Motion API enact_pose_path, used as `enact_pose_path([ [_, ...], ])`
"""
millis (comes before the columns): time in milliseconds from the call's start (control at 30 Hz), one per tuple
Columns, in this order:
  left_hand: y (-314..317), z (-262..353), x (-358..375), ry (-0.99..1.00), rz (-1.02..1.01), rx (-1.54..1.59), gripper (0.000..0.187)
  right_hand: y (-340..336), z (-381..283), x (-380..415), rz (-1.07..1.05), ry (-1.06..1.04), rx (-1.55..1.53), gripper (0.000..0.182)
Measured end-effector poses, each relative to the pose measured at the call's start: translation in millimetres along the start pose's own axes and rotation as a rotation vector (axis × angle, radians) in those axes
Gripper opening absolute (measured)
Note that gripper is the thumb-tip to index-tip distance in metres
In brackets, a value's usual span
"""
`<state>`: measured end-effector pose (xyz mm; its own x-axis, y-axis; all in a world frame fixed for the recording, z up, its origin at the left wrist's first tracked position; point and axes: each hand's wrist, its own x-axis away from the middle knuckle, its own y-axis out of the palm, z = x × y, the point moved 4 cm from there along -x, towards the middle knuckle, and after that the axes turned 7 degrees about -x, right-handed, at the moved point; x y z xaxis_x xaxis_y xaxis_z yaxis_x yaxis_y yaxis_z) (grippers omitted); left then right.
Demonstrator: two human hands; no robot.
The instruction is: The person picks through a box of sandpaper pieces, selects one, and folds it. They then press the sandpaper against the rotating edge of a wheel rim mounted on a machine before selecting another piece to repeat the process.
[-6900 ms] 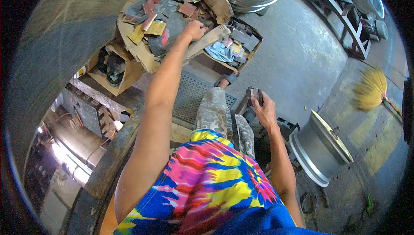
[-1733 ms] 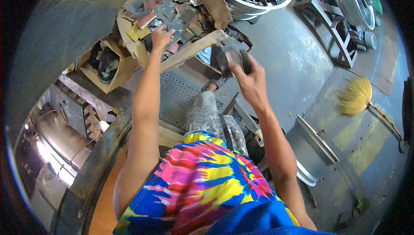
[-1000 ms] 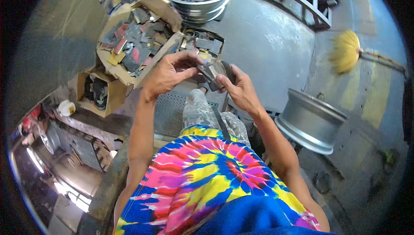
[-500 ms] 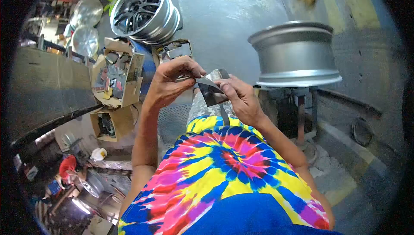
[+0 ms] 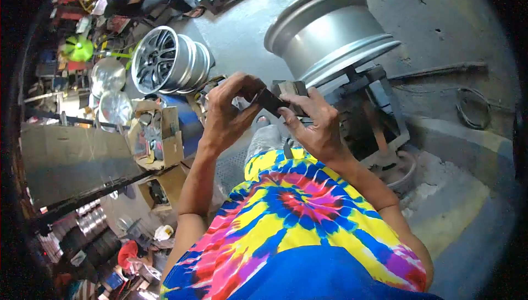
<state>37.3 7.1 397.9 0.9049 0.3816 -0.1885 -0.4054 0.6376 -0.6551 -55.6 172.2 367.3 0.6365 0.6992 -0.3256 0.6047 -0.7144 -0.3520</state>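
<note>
Near the middle of the head view, my left hand (image 5: 228, 114) pinches one end of a small dark sheet (image 5: 270, 103). The fingers of my right hand (image 5: 317, 121) close on its other end, and the sheet looks folded or bent between the two hands. A greyish block-like piece (image 5: 290, 89) shows just above my right fingers; its lower part is hidden by them. A silver wheel rim (image 5: 334, 33) lies on a dark metal stand (image 5: 379, 96), beyond my right hand and apart from it.
A spoked wheel rim (image 5: 165, 60) is at the upper left, above a cardboard box (image 5: 171, 135) of scraps. A seated person (image 5: 148, 0) is at the top left, and another in red (image 5: 128, 254) at the lower left. A green fan (image 5: 78, 48) stands at the far left.
The view has turned, so the silver rim now appears higher and tilted, and its stand shows more. The dark sheet between my hands looks folded smaller. A seated person has come into view.
</note>
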Motion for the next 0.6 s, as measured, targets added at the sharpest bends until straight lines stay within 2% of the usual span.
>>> enact_pose_path([
  [167,17,14,-7,-0.035,0.009,0.011,0.015,-10,7,3,-0.007,-0.015,0.009,0.022],
  [233,18,9,-7,-0.076,0.02,0.037,0.014,-11,16,3,-0.042,0.047,-0.11,0.015],
  [300,22,-4,-4,-0.174,-0.098,0.017,0.015,-13,17,-2,-0.062,0.023,-0.111,0.013],
  [333,21,-12,-2,-0.178,-0.092,0.021,0.015,-14,17,-4,-0.074,0.002,-0.114,0.012],
  [400,26,-21,4,-0.069,-0.326,-0.013,0.018,-18,25,-5,-0.072,0.033,-0.097,0.012],
  [433,24,-16,6,-0.095,-0.416,0.061,0.022,-20,29,-8,-0.065,0.063,-0.082,0.012],
  [467,25,-12,7,-0.097,-0.403,0.062,0.022,-23,29,-12,-0.075,0.054,-0.081,0.012],
  [533,28,4,8,0.039,-0.352,0.155,0.028,-27,27,-17,-0.14,-0.037,-0.011,0.014],
  [567,30,7,6,-0.083,-0.472,0.276,0.031,-28,26,-18,-0.15,-0.042,-0.012,0.014],
  [600,32,7,6,-0.086,-0.463,0.278,0.031,-28,26,-20,-0.174,0.003,-0.048,0.012],
])
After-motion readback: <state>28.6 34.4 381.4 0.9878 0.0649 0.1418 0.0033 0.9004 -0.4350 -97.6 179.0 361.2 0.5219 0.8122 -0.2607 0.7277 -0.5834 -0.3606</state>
